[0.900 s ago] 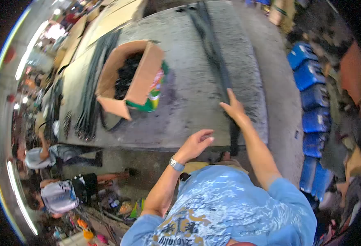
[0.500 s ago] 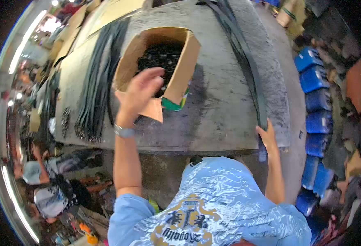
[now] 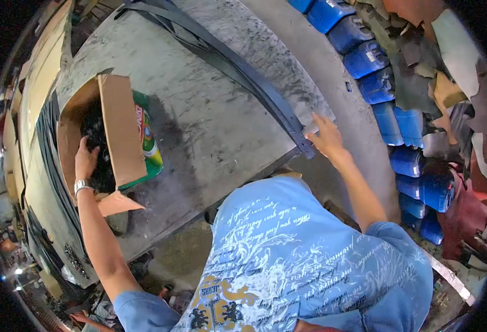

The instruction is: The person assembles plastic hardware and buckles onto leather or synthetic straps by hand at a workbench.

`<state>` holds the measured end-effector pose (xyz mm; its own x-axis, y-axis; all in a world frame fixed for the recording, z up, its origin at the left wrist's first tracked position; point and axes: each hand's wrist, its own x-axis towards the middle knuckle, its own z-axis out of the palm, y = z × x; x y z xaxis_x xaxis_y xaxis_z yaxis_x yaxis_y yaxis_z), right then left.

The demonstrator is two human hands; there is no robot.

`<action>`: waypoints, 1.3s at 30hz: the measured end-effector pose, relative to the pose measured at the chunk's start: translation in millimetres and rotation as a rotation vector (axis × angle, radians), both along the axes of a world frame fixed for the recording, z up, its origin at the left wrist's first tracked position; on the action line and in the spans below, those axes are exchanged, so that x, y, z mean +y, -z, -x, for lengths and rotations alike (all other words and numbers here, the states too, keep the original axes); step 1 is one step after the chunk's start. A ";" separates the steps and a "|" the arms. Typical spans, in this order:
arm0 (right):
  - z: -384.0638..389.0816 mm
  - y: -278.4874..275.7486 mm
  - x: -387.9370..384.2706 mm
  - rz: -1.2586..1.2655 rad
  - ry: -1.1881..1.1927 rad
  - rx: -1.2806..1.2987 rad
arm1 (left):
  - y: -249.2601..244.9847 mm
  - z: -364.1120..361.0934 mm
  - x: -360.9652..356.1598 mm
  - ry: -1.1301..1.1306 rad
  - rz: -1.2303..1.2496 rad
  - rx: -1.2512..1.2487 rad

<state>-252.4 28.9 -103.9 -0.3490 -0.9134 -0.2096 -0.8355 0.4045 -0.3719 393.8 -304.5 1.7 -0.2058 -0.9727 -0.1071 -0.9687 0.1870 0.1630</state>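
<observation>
A brown cardboard box (image 3: 122, 127) with green printing on its side sits on the grey table, flaps up. Small shiny black pieces (image 3: 102, 166) fill it, too small to name. My left hand (image 3: 86, 160), a metal watch on its wrist, reaches inside with its fingers down among these pieces; the fingertips are hidden. Long dark flat straps (image 3: 243, 77) run across the table to its near right corner. Beside their near ends is my right hand (image 3: 326, 138), fingers spread, with no strap visibly gripped.
More dark straps (image 3: 48, 133) lie along the table's left side, beyond the box. Several blue plastic containers (image 3: 365, 58) line the floor to the right. Leather-like sheets (image 3: 465, 50) are piled behind them. The grey tabletop (image 3: 199, 127) ends just ahead of my body.
My left hand has gone from above the box down into it. My right hand has opened at the strap ends it was on. The view has turned to the right.
</observation>
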 end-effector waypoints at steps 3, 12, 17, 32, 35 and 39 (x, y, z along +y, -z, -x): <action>-6.7 -18.5 -18.9 -0.005 0.065 -0.084 | -7.2 7.5 3.2 -0.021 -0.010 -0.036; -2.9 -2.8 -90.6 0.050 0.137 -0.264 | -30.8 23.0 18.0 -0.120 -0.072 -0.036; 55.0 17.1 -100.2 0.144 0.125 -0.073 | 8.2 -49.9 10.8 -0.145 -0.134 0.225; -36.4 -15.9 -45.8 -0.006 -0.115 -0.168 | -139.4 48.3 72.6 -0.284 0.356 0.615; -24.4 0.9 -36.4 0.020 -0.089 -0.172 | -167.1 77.8 101.3 -0.314 0.372 0.821; -21.0 -18.6 -43.0 -0.054 -0.045 -0.217 | -158.5 195.2 166.9 -0.288 0.191 1.017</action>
<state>-231.4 -14.0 -85.2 -0.2491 -0.9125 -0.3246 -0.7561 0.3926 -0.5236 198.7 -137.6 160.1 0.1275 -0.9813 0.1442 -0.4070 0.0809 0.9099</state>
